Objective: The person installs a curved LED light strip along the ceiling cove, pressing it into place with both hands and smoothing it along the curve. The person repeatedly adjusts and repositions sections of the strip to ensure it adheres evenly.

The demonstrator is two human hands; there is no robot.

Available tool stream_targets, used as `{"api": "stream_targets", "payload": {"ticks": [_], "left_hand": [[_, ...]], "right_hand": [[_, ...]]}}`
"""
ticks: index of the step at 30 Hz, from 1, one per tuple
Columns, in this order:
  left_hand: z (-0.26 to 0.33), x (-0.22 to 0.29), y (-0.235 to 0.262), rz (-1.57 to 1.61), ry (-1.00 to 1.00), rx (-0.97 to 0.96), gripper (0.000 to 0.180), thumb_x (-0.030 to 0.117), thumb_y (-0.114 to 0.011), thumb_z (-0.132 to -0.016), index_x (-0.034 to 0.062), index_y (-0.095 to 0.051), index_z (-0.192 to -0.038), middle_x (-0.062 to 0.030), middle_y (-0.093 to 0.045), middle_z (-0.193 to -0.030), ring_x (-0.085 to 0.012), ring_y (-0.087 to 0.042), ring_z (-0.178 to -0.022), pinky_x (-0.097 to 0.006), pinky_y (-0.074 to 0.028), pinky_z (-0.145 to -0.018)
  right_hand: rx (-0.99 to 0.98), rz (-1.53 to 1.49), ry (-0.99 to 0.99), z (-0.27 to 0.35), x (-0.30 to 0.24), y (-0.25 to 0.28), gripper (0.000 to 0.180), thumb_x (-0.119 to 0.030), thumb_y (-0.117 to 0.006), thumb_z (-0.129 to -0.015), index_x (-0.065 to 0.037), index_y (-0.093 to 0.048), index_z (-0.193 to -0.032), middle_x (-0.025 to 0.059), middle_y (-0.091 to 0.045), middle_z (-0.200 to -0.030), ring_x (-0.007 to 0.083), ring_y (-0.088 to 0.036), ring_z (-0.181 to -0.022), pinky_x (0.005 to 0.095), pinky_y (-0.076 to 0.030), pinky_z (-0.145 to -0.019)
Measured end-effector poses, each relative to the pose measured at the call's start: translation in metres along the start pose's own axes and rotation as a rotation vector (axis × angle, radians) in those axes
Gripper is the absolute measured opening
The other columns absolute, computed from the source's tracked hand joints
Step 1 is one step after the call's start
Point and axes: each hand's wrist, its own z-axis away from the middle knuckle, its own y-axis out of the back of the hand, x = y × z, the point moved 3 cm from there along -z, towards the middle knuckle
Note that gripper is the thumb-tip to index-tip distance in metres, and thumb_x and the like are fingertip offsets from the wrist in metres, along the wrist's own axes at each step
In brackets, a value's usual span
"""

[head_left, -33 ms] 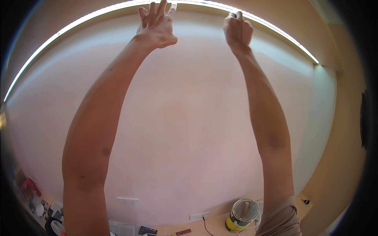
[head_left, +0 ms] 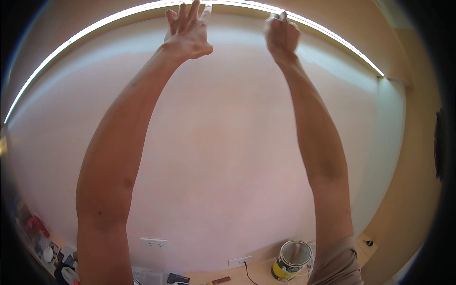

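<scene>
Two-handed, reaching up past a broad pinkish-white wall to a long, thin, bright white light strip running across the top of it. Holds the bare left hand wide open, back toward the camera, fingers fanned upward with tips overlapping the strip, thumb out to the right; shows nothing in its grasp. Curls the bare right hand nearly into a fist, close by the strip and well apart from the left; cannot tell of anything pinched inside, nor of firm contact with the strip. Wears a greyish-brown sleeve on the right arm. Far below, at the wall's foot: a light wood-coloured counter bearing a round, open, yellow-and-black metal tin and, farther left, a slim dark-red handle. Low on the wall: a white rectangular socket plate with a thin black cable.
</scene>
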Motion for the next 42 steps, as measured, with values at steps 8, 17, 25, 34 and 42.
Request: {"api": "stream_targets", "payload": {"ticks": [8,17,25,34,42], "left_hand": [[-0.007,0.005,0.011,0.032,-0.008,-0.097,0.101,0.019,-0.071,-0.073,0.0002,-0.024,-0.16,-0.0274,-0.027,-0.159,-0.0465,-0.019,-0.151,-0.068,-0.011,-0.122],[-0.004,-0.003,-0.006,-0.044,0.044,-0.135,0.102,0.023,-0.071,-0.078,0.0018,-0.018,-0.162,-0.026,-0.016,-0.167,-0.0456,-0.009,-0.156,-0.064,-0.006,-0.125],[-0.002,0.002,0.015,-0.064,0.059,-0.232,0.102,0.025,-0.071,-0.078,0.0022,-0.018,-0.162,-0.0247,-0.015,-0.168,-0.0454,-0.009,-0.156,-0.064,-0.007,-0.125],[-0.001,-0.011,-0.007,-0.037,0.009,-0.101,0.101,0.023,-0.07,-0.078,0.0044,-0.018,-0.163,-0.0252,-0.016,-0.168,-0.0454,-0.01,-0.156,-0.061,-0.007,-0.126],[-0.004,-0.013,-0.009,-0.062,0.02,-0.094,0.102,0.024,-0.072,-0.077,0.0038,-0.02,-0.162,-0.0253,-0.018,-0.167,-0.0446,-0.011,-0.156,-0.063,-0.007,-0.125]], "right_hand": [[-0.08,0.079,0.055,-0.001,0.024,0.016,0.011,-0.011,-0.057,-0.092,-0.005,-0.066,-0.089,0.0127,-0.071,-0.1,0.034,-0.069,-0.075,0.0459,-0.057,-0.065],[0.022,-0.293,-0.168,0.006,0.018,0.026,0.019,-0.023,-0.06,-0.098,-0.008,-0.073,-0.097,0.0096,-0.072,-0.102,0.0324,-0.071,-0.087,0.0426,-0.057,-0.074],[-0.025,-0.239,-0.185,0.0,-0.033,0.014,0.018,-0.022,-0.061,-0.096,-0.009,-0.07,-0.089,0.0104,-0.069,-0.095,0.0346,-0.069,-0.084,0.0484,-0.055,-0.073],[-0.044,-0.235,-0.081,-0.001,-0.027,0.021,0.013,-0.02,-0.063,-0.094,-0.01,-0.07,-0.09,0.0107,-0.07,-0.105,0.0353,-0.07,-0.087,0.0468,-0.056,-0.076],[-0.024,-0.231,0.001,-0.003,-0.045,0.017,0.011,-0.019,-0.065,-0.092,-0.009,-0.069,-0.089,0.0123,-0.07,-0.103,0.0337,-0.07,-0.084,0.0454,-0.056,-0.072]]}}
